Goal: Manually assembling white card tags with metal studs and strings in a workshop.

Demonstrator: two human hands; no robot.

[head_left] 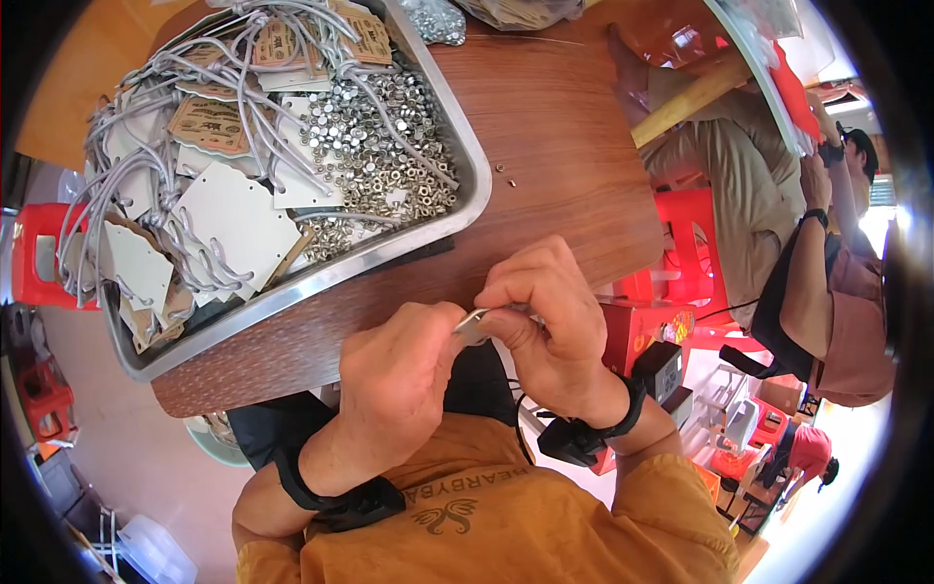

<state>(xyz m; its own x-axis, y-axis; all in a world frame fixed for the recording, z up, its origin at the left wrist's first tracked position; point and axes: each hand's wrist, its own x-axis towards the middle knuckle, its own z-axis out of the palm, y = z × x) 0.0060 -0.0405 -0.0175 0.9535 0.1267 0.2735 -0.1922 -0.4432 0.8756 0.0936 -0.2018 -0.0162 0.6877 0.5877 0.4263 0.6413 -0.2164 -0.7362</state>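
Close together over the near edge of the wooden table (pixel 545 146), my two hands pinch a small, thin, silvery-grey piece (pixel 473 329). My left hand (pixel 399 375) is closed, its fingertips on one side of the piece. From the other side my right hand (pixel 547 326) grips it between thumb and bent forefinger. What kind of piece it is, I cannot make out. Just beyond my hands lies a metal tray (pixel 474 161) with white and brown cards (pixel 231 219), knotted grey cords (pixel 161 161) and a heap of small metal fittings (pixel 384 122).
Two or so loose fittings (pixel 500 168) lie on the table right of the tray. A clear bag of metal bits (pixel 433 21) is at the back. A co-worker (pixel 739 165) sits to the right by a red stool (pixel 686 238). A red box (pixel 637 331) stands near my right elbow.
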